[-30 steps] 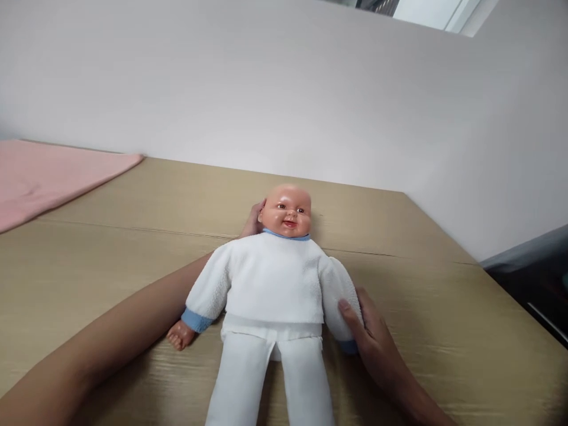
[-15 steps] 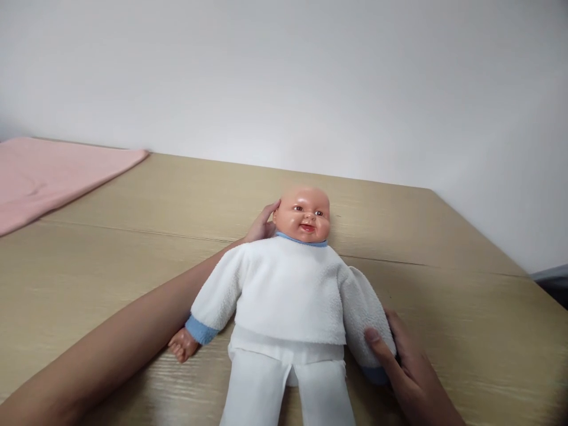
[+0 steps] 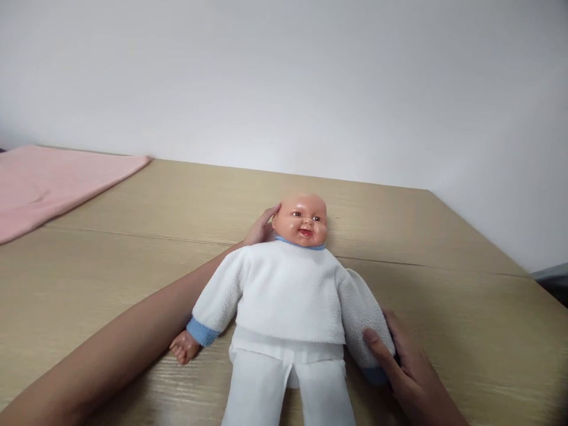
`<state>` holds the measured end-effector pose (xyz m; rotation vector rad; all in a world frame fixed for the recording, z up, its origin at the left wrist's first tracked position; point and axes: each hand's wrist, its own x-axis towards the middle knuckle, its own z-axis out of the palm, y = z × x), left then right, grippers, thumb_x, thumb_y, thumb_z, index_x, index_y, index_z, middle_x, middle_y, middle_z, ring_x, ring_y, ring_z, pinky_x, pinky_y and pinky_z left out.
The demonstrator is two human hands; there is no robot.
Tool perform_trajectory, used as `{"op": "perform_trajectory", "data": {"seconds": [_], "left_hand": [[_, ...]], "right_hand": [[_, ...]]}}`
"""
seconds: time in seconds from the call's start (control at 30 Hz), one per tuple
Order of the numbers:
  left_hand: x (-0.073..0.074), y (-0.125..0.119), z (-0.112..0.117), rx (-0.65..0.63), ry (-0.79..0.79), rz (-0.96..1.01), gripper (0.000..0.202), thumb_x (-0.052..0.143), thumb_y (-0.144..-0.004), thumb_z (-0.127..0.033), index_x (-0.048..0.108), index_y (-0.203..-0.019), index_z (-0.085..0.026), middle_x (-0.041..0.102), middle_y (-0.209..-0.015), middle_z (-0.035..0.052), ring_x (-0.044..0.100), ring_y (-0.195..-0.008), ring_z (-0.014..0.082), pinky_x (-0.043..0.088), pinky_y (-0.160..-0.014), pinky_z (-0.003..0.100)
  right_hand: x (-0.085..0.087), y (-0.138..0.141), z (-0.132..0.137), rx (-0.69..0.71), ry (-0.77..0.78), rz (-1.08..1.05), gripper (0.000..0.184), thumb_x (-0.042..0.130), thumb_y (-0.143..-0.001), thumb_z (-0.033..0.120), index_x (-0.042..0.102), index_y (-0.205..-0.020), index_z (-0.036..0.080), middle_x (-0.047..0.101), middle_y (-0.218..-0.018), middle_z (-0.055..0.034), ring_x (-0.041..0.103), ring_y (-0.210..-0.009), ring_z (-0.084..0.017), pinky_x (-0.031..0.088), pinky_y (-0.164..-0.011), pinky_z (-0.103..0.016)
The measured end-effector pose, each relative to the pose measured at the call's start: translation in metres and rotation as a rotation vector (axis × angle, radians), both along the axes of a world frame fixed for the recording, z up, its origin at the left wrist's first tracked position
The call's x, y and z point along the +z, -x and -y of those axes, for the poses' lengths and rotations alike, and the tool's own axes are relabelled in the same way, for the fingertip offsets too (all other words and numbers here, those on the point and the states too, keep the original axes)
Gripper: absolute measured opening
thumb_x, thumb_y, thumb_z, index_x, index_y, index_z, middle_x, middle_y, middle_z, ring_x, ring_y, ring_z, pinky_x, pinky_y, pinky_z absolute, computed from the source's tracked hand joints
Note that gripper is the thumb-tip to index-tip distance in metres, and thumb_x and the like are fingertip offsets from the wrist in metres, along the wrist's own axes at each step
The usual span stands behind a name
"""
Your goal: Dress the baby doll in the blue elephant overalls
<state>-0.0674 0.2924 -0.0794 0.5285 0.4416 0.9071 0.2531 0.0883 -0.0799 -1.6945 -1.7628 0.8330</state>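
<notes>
A baby doll (image 3: 288, 296) lies face up on the wooden table, its bald head away from me and its legs running out of the bottom of the view. It wears a white fleece top with blue cuffs and white trousers. My left hand (image 3: 261, 229) cups the side and back of the head, with most of its fingers hidden behind it. At the doll's other side, my right hand (image 3: 408, 364) grips the lower sleeve, thumb on top and fingers around the outer side. That sleeve's end and the doll's hand there are largely covered.
A pink cloth (image 3: 57, 183) lies flat at the table's far left. The wooden table (image 3: 444, 236) backs onto a pale wall (image 3: 284, 83), and its right edge slants toward me. Something dark shows beyond that edge.
The view has tilted slightly, so the table and cloth sit a little lower. The doll's head appears slightly lower and further left. Both hands keep their hold.
</notes>
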Motion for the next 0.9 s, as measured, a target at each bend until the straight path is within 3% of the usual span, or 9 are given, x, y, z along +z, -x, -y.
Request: {"op": "perform_trajectory", "data": {"seconds": [0.17,0.4,0.6,0.9], "left_hand": [[0.003,-0.002,0.002,0.106,-0.011,-0.020,0.063,0.054,-0.108,-0.052,0.072,-0.147,-0.005,0.084,-0.132,0.0184,0.075,-0.136,0.0383,0.046,-0.131,0.048],[0.007,-0.002,0.007,0.065,-0.089,-0.035,0.060,0.058,-0.106,-0.054,0.079,-0.134,-0.005,0.082,-0.135,0.0216,0.070,-0.142,0.0417,0.047,-0.130,0.051],[0.007,0.000,0.009,-0.006,-0.147,-0.020,0.065,0.051,-0.111,-0.057,0.079,-0.135,-0.004,0.078,-0.143,0.0234,0.068,-0.144,0.0432,0.047,-0.130,0.056],[0.002,-0.003,0.008,0.004,-0.170,-0.043,0.063,0.053,-0.109,-0.057,0.082,-0.130,-0.005,0.080,-0.138,0.0228,0.070,-0.142,0.0436,0.045,-0.132,0.057]], "right_hand": [[0.007,0.002,-0.003,0.020,-0.017,0.023,0.057,0.053,-0.104,0.075,0.068,-0.129,0.026,0.077,-0.136,-0.0149,0.075,-0.123,-0.035,0.064,-0.104,-0.047],[0.005,0.000,-0.002,0.033,-0.043,0.025,0.054,0.053,-0.106,0.073,0.067,-0.128,0.026,0.079,-0.130,-0.0131,0.077,-0.116,-0.033,0.064,-0.100,-0.044],[0.010,0.000,-0.002,0.054,-0.050,0.033,0.054,0.051,-0.106,0.072,0.069,-0.126,0.024,0.080,-0.125,-0.0134,0.077,-0.114,-0.034,0.064,-0.100,-0.047],[0.010,0.001,-0.002,0.048,-0.073,0.033,0.052,0.053,-0.106,0.070,0.070,-0.125,0.025,0.080,-0.126,-0.0131,0.078,-0.113,-0.034,0.065,-0.097,-0.044]]}}
